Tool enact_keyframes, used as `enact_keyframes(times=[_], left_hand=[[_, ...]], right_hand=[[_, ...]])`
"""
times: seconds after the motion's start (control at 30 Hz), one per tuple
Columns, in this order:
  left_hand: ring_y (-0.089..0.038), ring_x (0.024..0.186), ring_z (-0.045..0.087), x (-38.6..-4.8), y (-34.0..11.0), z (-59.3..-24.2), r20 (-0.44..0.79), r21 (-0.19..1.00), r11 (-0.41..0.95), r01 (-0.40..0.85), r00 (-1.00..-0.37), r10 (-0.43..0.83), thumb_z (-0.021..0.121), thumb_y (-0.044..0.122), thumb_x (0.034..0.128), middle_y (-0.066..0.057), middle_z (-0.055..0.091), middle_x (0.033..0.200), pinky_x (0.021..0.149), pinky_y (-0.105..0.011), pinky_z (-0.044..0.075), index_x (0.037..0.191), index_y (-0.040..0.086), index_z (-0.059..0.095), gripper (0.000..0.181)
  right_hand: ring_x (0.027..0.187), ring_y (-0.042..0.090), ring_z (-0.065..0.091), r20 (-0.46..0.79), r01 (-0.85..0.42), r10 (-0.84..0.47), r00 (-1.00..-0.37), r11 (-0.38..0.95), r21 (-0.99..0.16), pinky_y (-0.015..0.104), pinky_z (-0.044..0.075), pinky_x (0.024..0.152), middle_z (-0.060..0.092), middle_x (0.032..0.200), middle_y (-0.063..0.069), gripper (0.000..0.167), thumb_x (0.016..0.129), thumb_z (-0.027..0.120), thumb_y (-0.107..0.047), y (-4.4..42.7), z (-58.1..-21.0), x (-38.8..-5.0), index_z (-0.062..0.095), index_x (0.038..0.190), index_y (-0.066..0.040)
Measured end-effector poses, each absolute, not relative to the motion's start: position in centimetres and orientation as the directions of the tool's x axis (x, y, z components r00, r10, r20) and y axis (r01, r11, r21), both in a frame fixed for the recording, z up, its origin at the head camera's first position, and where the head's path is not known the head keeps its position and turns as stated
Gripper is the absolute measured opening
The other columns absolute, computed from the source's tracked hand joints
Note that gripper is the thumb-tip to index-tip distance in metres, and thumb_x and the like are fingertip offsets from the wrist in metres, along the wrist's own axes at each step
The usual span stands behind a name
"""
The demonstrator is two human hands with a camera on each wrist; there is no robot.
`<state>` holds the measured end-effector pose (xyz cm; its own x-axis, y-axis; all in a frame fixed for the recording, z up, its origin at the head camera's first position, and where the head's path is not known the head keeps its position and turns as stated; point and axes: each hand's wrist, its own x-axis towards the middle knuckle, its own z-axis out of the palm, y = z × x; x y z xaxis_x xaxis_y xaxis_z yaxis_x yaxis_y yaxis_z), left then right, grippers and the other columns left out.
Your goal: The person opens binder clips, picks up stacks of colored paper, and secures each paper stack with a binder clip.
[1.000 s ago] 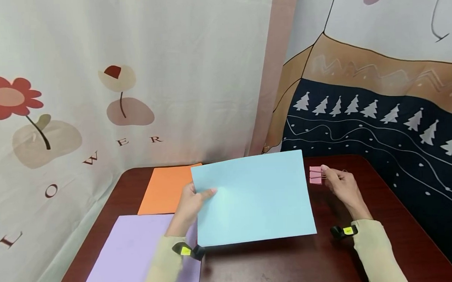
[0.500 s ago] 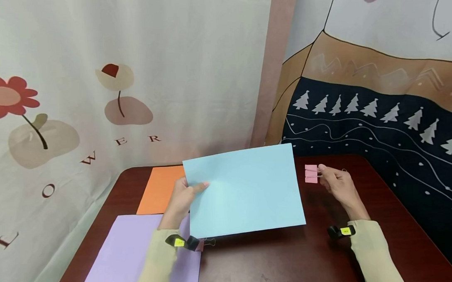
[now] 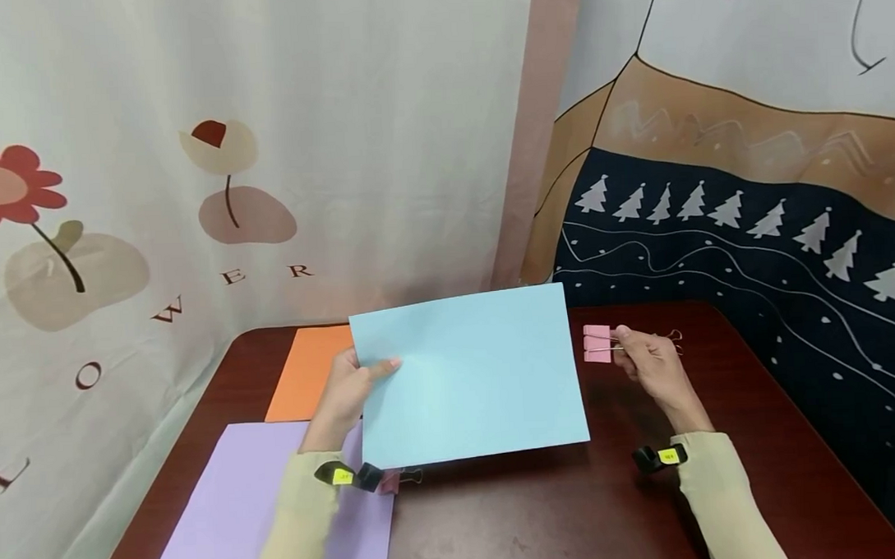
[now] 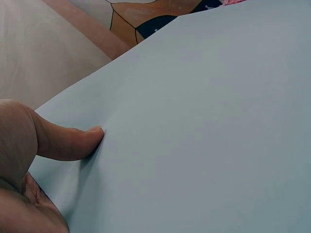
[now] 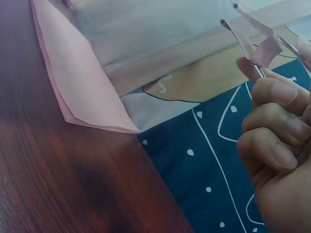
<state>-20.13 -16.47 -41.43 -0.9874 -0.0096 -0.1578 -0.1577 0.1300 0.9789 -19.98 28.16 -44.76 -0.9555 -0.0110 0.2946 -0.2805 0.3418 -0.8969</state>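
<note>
My left hand [image 3: 345, 396] grips the left edge of a light blue sheet [image 3: 469, 377], raised above the table. Its thumb [image 4: 70, 141] lies on the front face; the fingers behind are hidden. To the right of the sheet, apart from it, my right hand [image 3: 655, 372] pinches a pink binder clip [image 3: 597, 343] by its wire handles. That clip [image 5: 267, 50] has its two lips spread apart in the right wrist view. A pink layered sheet [image 5: 82, 80] shows there too; whether it is behind the blue sheet I cannot tell.
A purple sheet [image 3: 226, 505] lies front left on the dark wooden table [image 3: 500, 524], with an orange sheet [image 3: 306, 371] behind it. Near the left wrist, another pink clip [image 3: 389, 482] shows at the purple sheet's right edge. Printed curtains [image 3: 384, 150] stand behind the table.
The blue sheet and my left hand have moved left and slightly up. My right hand has moved left with the clip. Beside the left wrist, the other pink clip has come into sight.
</note>
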Motion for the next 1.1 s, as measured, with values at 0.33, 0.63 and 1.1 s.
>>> enact_keyframes(times=[0.33,0.63,1.1], left_hand=[[-0.015,0.082,0.073,-20.1,-16.6,-41.3,-0.165,0.979,0.116,-0.165,-0.986,-0.011,0.071,0.011,0.0957,-0.004,0.074,0.104,0.073,-0.035,0.062,0.129,-0.002,0.059,0.037],[-0.016,0.083,0.072,-20.2,-16.3,-41.5,-0.159,0.980,0.122,-0.159,-0.987,-0.009,0.070,0.009,0.0948,-0.010,0.073,0.112,0.074,-0.035,0.062,0.130,-0.002,0.060,0.038],[-0.017,0.085,0.073,-20.2,-15.8,-41.9,-0.167,0.976,0.143,-0.167,-0.986,-0.012,0.070,0.009,0.0949,-0.014,0.074,0.115,0.076,-0.036,0.061,0.129,0.000,0.063,0.036]], right_hand=[[0.057,0.014,0.046,0.355,-0.359,-0.069,-0.932,0.313,-0.879,0.029,0.040,0.049,0.051,0.065,-0.001,0.038,0.111,0.046,-0.020,27.4,-44.6,-20.4,0.068,0.114,0.011],[0.055,0.024,0.044,0.397,-0.415,-0.122,-0.910,0.305,-0.857,0.031,0.039,0.047,0.047,0.060,0.010,0.034,0.110,0.046,-0.012,27.0,-45.1,-20.6,0.066,0.110,0.016],[0.053,0.016,0.042,0.377,-0.405,-0.146,-0.914,0.309,-0.861,0.030,0.035,0.046,0.041,0.057,0.010,0.029,0.108,0.049,-0.012,26.3,-45.5,-20.3,0.071,0.112,0.007]])
